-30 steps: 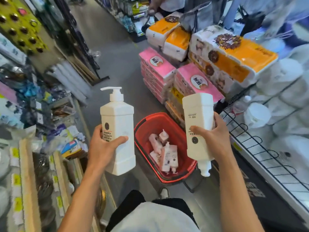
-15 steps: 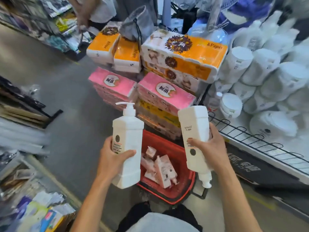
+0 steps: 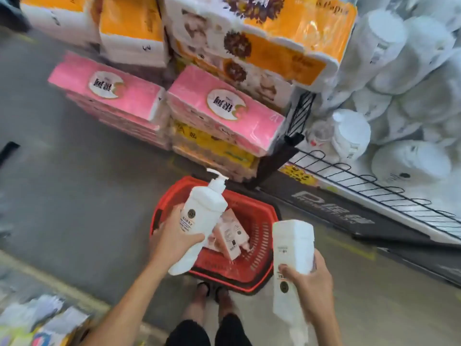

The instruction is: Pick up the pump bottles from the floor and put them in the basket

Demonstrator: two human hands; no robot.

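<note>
A red shopping basket sits on the floor just beneath the fingers of the left hand, which curl round a white pump bottle tilted over its near-left rim. Right of the basket, the right hand grips a second white pump bottle in its fingers, base up; small pink pump bottles lie in the basket beyond the left thumb.

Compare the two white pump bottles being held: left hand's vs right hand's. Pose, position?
Pose: the left-hand bottle points its pump up, tilted; the right-hand bottle is inverted, base up.
Position: the left-hand bottle hangs over the red basket; the right-hand bottle is beside it, over floor.
Shared: both white, same shape, gripped mid-body by the left hand and right hand.
</note>
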